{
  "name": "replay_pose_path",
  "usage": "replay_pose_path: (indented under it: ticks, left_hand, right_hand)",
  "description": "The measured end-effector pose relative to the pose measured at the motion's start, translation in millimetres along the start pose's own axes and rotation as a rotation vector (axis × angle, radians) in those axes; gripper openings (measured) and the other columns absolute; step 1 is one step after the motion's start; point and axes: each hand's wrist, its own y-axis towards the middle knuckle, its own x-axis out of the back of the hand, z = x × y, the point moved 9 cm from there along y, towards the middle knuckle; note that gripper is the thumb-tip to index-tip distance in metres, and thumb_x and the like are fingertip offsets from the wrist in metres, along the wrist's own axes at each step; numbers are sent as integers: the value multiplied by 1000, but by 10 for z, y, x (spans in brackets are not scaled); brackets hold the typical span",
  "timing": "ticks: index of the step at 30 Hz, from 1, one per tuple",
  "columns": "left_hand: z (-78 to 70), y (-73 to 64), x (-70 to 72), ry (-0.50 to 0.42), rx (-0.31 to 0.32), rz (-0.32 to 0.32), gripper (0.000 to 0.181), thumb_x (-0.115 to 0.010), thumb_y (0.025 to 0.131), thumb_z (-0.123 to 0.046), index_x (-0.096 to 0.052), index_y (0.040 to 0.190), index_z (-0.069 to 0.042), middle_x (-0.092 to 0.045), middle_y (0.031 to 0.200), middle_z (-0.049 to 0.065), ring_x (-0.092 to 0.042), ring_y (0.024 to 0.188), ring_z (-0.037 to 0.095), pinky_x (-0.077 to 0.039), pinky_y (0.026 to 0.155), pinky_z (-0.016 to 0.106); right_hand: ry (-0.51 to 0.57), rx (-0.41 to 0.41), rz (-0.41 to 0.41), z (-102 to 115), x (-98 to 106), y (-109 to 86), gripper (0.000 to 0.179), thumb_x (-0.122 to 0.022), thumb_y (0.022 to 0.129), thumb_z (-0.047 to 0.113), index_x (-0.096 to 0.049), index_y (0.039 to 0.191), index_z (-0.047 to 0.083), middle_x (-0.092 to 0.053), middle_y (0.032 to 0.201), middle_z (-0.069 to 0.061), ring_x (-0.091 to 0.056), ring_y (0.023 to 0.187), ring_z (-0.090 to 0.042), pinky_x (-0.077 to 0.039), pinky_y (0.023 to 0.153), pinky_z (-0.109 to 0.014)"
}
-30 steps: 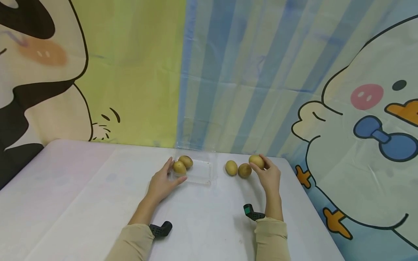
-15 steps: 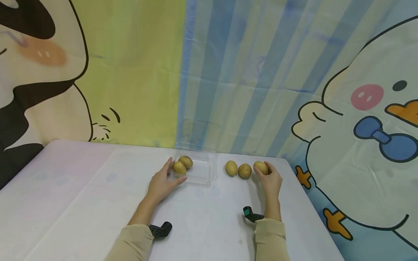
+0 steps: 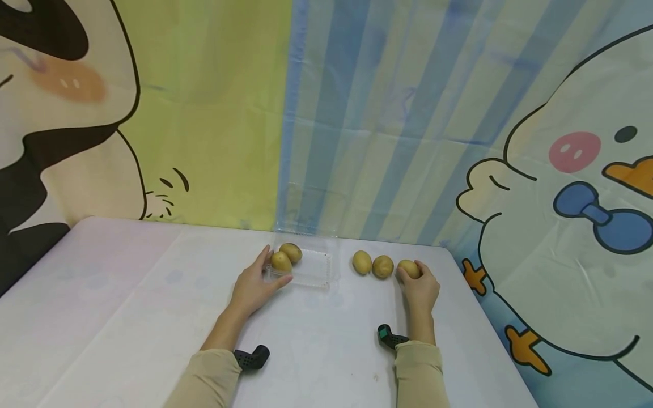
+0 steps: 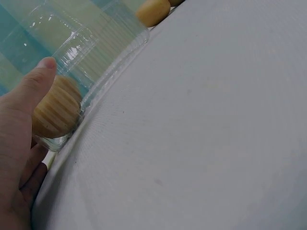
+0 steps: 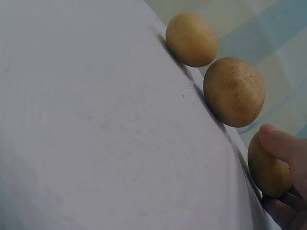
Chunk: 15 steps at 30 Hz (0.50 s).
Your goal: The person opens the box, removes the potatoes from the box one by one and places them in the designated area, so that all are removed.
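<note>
A clear plastic clamshell box [image 3: 311,271] lies on the white table with its lid raised at the back. Two potatoes, a front one [image 3: 280,262] and a back one [image 3: 291,253], sit in its left end. My left hand [image 3: 253,289] holds that end, thumb at the front wall and fingers around the left side; in the left wrist view the thumb [image 4: 36,84] overlaps the ribbed wall. My right hand [image 3: 420,287] grips a potato [image 5: 268,167] between thumb and fingers, low at the table. Left of it rest a middle potato [image 3: 382,267] and an outer potato [image 3: 362,263].
The white table [image 3: 153,317] ends at the back against a hanging cloth [image 3: 347,124] with stripes and cartoon figures. Black camera mounts are worn on the left wrist [image 3: 252,358] and the right wrist [image 3: 391,338].
My right hand has lowered its potato to the table, slightly right and toward me, into line with the other two. My left hand stays at the box.
</note>
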Motion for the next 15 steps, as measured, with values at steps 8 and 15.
replay_pose_path:
  ticks: [8,15]
  left_hand:
    - [5,-6,8,-1,5,-3,105,-66,75,-67,-18,153,-15,-43,148,8,-48,130,34,-39,107,50]
    - [-19,-6,15,5,-4,-10,102,-70,77,-58,-19,153,-12,-44,147,11,-49,128,35,-39,105,52]
  right_hand:
    - [-48,13,44,21,-33,-6,61,-72,84,34,-52,134,7,-54,133,-23,-51,119,-42,-42,99,-53]
    - [-148,96,188,104,-49,-8,66,-68,86,21,-41,141,-2,-45,136,-31,-43,125,-46,-37,106,-54]
